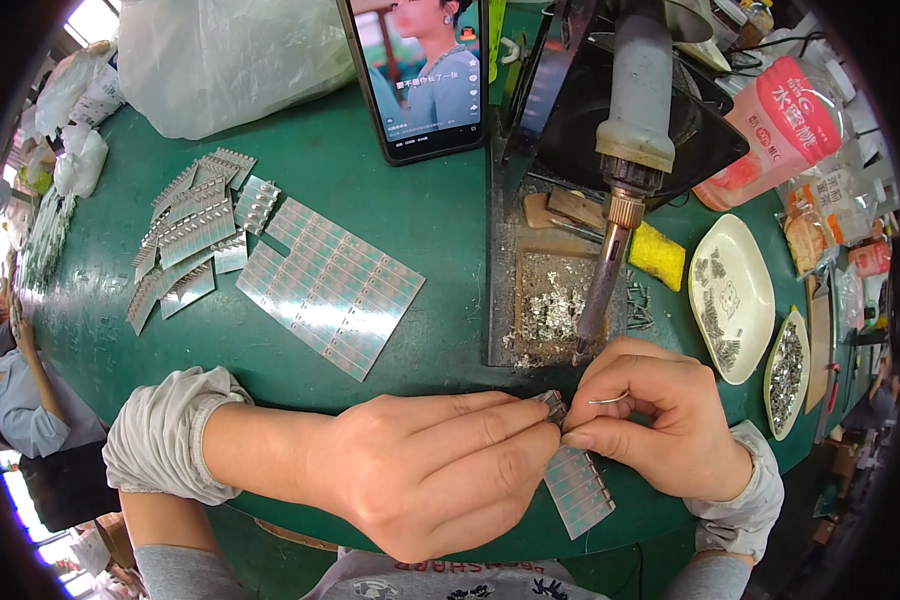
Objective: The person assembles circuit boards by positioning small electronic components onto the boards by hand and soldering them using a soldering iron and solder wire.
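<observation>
My left hand (440,465) is closed on a small silvery segmented metal plate (580,495) with pins along one edge, just above the table's near edge. The fingers hide part of the plate. Close against it, my right hand (660,420) is closed in a pinch, with a thin curved silvery wire (610,400) showing between its fingers. The right fingertips meet the left ones at the plate's upper end; what exactly they press on is hidden. Just above the right hand, a soldering iron (610,250) slants downward, fixed in place, its dark tip over a tray of solder scraps (550,300).
A larger segmented plate (330,285) and a pile of pinned plates (195,220) lie left. Behind stand a phone (420,80) and a plastic bag (230,65). Right are a yellow sponge (656,256), two dishes of small metal parts (760,330) and a pink-labelled bottle (770,130).
</observation>
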A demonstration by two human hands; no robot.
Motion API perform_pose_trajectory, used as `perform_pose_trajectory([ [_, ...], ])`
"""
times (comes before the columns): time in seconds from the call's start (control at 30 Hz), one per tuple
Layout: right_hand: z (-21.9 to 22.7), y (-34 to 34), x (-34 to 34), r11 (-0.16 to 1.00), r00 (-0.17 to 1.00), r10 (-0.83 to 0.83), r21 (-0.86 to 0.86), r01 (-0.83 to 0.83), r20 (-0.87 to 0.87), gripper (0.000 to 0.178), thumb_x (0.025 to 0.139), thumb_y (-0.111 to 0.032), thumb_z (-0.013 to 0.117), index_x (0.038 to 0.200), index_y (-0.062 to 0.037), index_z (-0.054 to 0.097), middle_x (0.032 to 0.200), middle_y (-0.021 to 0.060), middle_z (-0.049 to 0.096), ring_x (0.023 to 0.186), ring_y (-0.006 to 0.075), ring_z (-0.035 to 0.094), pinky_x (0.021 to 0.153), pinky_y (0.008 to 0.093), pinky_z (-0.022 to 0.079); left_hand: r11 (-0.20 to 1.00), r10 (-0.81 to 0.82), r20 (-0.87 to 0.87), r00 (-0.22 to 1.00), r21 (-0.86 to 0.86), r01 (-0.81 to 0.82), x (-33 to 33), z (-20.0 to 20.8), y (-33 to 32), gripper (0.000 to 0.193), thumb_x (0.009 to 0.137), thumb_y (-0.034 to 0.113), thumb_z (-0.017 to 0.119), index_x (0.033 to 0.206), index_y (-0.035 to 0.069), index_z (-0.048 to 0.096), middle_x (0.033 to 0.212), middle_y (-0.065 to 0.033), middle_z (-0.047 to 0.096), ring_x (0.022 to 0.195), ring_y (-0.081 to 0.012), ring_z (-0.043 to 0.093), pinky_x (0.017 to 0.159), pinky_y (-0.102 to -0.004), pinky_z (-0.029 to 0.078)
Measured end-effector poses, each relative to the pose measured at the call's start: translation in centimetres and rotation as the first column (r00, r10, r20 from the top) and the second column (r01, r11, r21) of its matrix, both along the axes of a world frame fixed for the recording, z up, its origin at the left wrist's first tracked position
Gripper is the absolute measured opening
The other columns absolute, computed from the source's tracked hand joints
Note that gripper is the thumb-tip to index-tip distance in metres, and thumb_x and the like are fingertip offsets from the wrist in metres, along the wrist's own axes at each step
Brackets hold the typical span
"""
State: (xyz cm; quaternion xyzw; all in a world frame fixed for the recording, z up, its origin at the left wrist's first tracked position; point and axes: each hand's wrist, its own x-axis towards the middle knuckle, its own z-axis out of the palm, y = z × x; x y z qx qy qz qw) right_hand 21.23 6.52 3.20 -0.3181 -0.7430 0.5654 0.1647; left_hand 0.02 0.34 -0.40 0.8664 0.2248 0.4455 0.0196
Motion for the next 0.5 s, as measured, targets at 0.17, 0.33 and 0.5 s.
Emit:
perform_pose_trajectory([
  [0.17, -0.15, -0.07, -0.11, 0.999, 1.0, -0.028, -0.017, 0.028, -0.007, 0.016, 0.075, -0.003, 0.076, 0.086, 0.001, 0.064, 0.078, 0.0032, 0.056, 0.06, 0.0055, 0.048, 0.051, 0.0209, 0.039, 1.0, -0.005, 0.005, 1.0, -0.005, 0.005, -0.14, 0.05, 0.11, 0.009, 0.066, -0.001, 0.066, 0.072, -0.007, 0.062, 0.084, -0.0213, 0.064, 0.076, -0.0289, 0.067, 0.063, -0.0316, 0.059],
  [0.33, -0.63, 0.18, -0.02, 0.99, 0.999, -0.052, -0.132, 0.05, -0.014, 0.018, 0.072, -0.008, 0.079, 0.078, -0.0014, 0.063, 0.074, 0.0009, 0.055, 0.058, 0.0044, 0.045, 0.05, 0.0204, 0.036, 1.0, -0.007, 0.009, 1.0, -0.004, 0.007, -0.19, 0.15, -0.18, 0.01, 0.065, -0.002, 0.066, 0.073, -0.008, 0.063, 0.086, -0.0226, 0.065, 0.076, -0.0291, 0.067, 0.064, -0.0313, 0.059],
  [0.5, -0.69, 0.31, -0.31, 0.989, 0.999, -0.022, -0.146, 0.015, -0.046, 0.02, 0.071, -0.01, 0.08, 0.075, -0.0024, 0.063, 0.071, 0.0001, 0.054, 0.056, 0.0046, 0.045, 0.049, 0.0208, 0.035, 0.999, 0.034, 0.023, 0.999, 0.002, -0.034, -0.05, 0.06, -0.29, 0.01, 0.064, -0.001, 0.068, 0.072, -0.008, 0.064, 0.089, -0.0247, 0.066, 0.078, -0.0296, 0.068, 0.065, -0.0311, 0.059],
])
